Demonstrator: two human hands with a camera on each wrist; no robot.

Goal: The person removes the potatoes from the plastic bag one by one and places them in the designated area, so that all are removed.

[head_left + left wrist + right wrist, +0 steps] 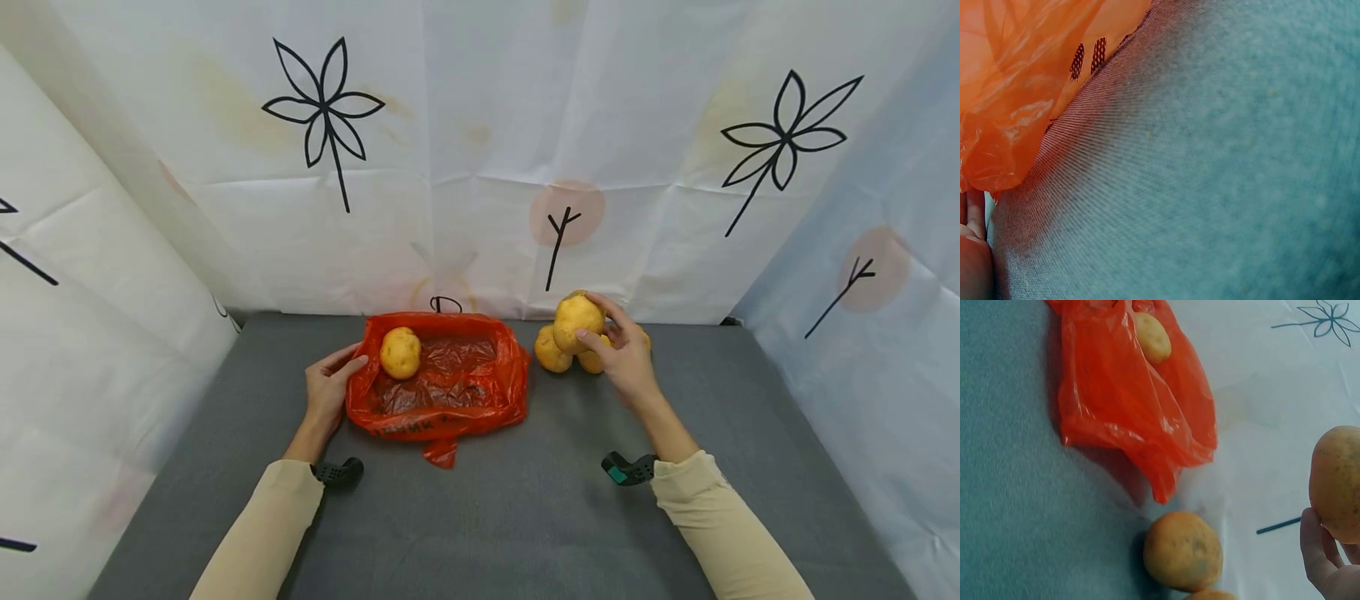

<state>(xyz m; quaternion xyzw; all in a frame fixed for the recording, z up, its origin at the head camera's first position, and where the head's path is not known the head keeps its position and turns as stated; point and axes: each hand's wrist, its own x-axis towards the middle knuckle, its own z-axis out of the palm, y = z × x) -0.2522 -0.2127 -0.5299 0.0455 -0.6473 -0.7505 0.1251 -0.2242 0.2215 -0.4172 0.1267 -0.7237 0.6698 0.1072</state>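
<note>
A red plastic bag (459, 417) lies on the grey table with its mouth spread wide, and one yellow potato (401, 353) sits inside at the left. My left hand (327, 388) pinches the bag's left rim, thumb over the edge. In the left wrist view only part of that hand (972, 262) shows, beside the bag's side. To the right of the bag, my right hand (628, 364) holds another potato (579, 320) between thumb and fingers. The held potato (1340, 484) is raised above the loose ones in the right wrist view.
Several loose potatoes (551, 351) are grouped on the table just right of the bag, partly hidden behind my right hand. A white cloth backdrop (480, 100) with drawn flowers rises at the table's back edge, and similar cloth hangs on both sides.
</note>
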